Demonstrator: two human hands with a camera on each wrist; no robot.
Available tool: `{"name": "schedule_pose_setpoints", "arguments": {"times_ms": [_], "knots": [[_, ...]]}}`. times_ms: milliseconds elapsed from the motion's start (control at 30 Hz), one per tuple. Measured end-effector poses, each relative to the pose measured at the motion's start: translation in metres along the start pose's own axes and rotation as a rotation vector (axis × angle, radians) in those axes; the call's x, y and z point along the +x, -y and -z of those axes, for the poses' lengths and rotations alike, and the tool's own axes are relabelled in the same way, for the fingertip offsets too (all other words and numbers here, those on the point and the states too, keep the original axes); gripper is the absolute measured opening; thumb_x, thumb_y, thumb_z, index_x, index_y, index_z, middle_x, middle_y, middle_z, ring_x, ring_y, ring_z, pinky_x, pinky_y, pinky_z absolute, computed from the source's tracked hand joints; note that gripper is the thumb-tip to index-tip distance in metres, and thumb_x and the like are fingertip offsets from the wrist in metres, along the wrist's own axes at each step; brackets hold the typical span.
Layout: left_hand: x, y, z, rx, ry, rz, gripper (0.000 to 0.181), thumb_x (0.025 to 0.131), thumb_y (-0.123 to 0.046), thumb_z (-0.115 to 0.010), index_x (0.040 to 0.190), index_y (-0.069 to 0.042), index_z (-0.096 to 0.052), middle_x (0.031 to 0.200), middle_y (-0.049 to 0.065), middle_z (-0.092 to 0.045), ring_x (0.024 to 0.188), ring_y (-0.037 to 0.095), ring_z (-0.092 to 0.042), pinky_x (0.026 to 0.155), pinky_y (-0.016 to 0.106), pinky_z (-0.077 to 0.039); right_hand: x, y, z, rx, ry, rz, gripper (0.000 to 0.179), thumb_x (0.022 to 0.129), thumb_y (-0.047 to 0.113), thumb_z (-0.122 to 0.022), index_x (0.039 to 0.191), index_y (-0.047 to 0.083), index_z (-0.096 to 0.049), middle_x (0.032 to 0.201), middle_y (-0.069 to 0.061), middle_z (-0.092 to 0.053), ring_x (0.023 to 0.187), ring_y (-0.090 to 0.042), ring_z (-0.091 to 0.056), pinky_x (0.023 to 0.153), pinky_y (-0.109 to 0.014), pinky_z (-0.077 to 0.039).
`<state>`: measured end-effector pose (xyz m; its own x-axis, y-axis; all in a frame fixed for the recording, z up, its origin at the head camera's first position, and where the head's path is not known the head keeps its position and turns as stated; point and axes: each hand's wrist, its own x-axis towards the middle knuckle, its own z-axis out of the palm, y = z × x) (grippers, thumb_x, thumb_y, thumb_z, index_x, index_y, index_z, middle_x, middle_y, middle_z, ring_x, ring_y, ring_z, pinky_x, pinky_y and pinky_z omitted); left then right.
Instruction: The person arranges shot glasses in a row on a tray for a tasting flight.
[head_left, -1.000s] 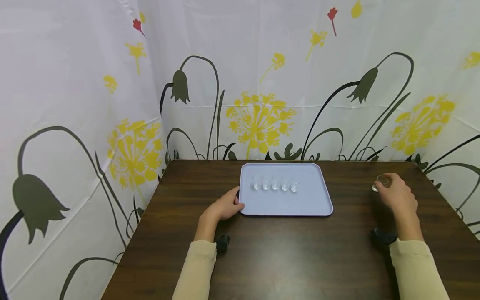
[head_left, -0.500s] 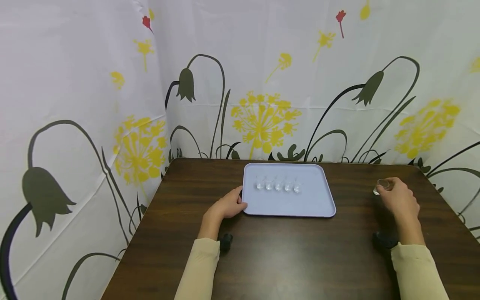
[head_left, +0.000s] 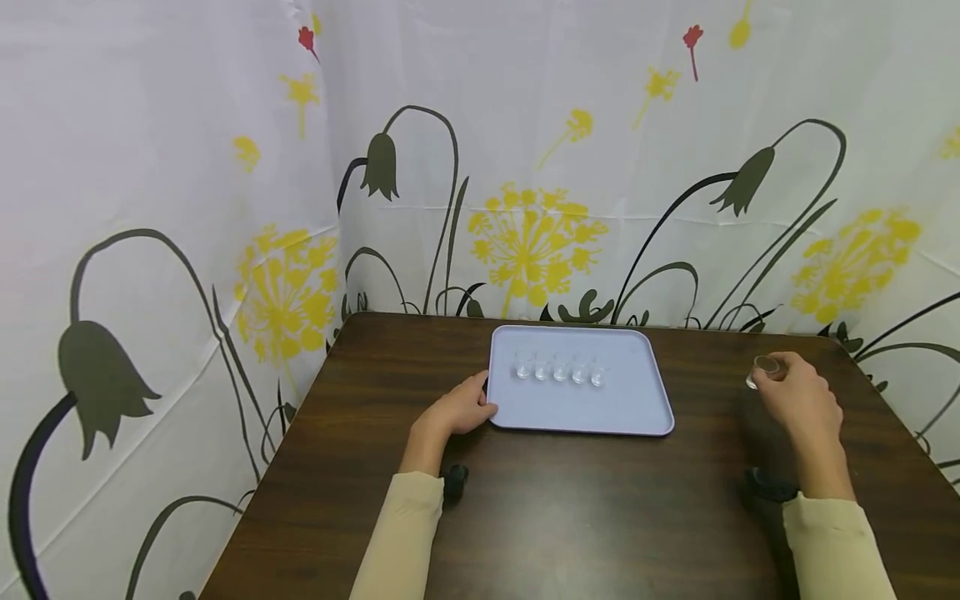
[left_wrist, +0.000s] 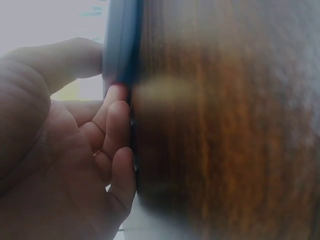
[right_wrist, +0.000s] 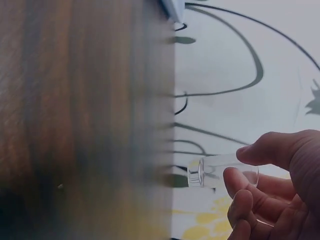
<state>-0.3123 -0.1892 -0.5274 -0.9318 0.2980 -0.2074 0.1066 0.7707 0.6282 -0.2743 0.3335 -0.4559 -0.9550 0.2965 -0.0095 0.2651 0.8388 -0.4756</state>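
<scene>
My left hand (head_left: 457, 407) grips the left edge of a pale lavender tray (head_left: 637, 408). In the left wrist view its thumb lies on one side of the tray rim (left_wrist: 120, 40) and the fingertips are at the underside. A row of several small clear shot glasses (head_left: 560, 372) stands upright on the tray. To the right of the tray, my right hand (head_left: 804, 396) holds another shot glass (head_left: 752, 379) between thumb and fingers. The right wrist view has this glass (right_wrist: 212, 167) with its thick base past the fingertips, its upper part covered by them.
A dark brown wooden table (head_left: 570, 517) carries everything. Behind it and along the left hangs a white cloth (head_left: 465, 67) printed with flowers. Dark bands (head_left: 454, 482) sit at the wrists.
The head view has shifted slightly, so the whole scene sits a little further right. Both hands keep their hold, the left on the tray and the right on the shot glass.
</scene>
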Motion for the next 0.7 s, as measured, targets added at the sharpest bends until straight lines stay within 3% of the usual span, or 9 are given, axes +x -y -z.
{"name": "schedule_pose_setpoints", "arguments": {"times_ms": [200, 400, 700], "knots": [[0.000, -0.001, 0.002, -0.005, 0.018, -0.014, 0.068, 0.101, -0.025, -0.065, 0.160, -0.002, -0.039, 0.092, 0.005, -0.056, 0.079, 0.019, -0.054, 0.071, 0.033, -0.044, -0.006, 0.017, 0.000, 0.002, -0.045, 0.070, 0.065, 0.107, 0.048, -0.048, 0.154, 0.004, -0.050, 0.135, -0.025, -0.069, 0.100, -0.048, -0.069, 0.063, -0.051, -0.047], [0.002, 0.001, 0.004, -0.019, 0.023, -0.033, 0.069, 0.101, -0.026, -0.065, 0.159, -0.001, -0.039, 0.090, 0.005, -0.056, 0.077, 0.018, -0.053, 0.069, 0.033, -0.044, -0.015, 0.044, 0.001, -0.001, -0.087, 0.124, 0.063, 0.106, 0.048, -0.049, 0.152, 0.005, -0.052, 0.127, -0.024, -0.072, 0.094, -0.047, -0.070, 0.065, -0.053, -0.045], [0.000, -0.001, 0.004, -0.009, 0.018, -0.038, 0.069, 0.101, -0.026, -0.065, 0.160, -0.001, -0.038, 0.090, 0.004, -0.057, 0.078, 0.018, -0.053, 0.070, 0.033, -0.043, -0.025, 0.072, -0.015, -0.010, -0.104, 0.198, 0.056, 0.106, 0.046, -0.055, 0.144, 0.006, -0.059, 0.114, -0.021, -0.076, 0.080, -0.038, -0.070, 0.060, -0.048, -0.045]]}}
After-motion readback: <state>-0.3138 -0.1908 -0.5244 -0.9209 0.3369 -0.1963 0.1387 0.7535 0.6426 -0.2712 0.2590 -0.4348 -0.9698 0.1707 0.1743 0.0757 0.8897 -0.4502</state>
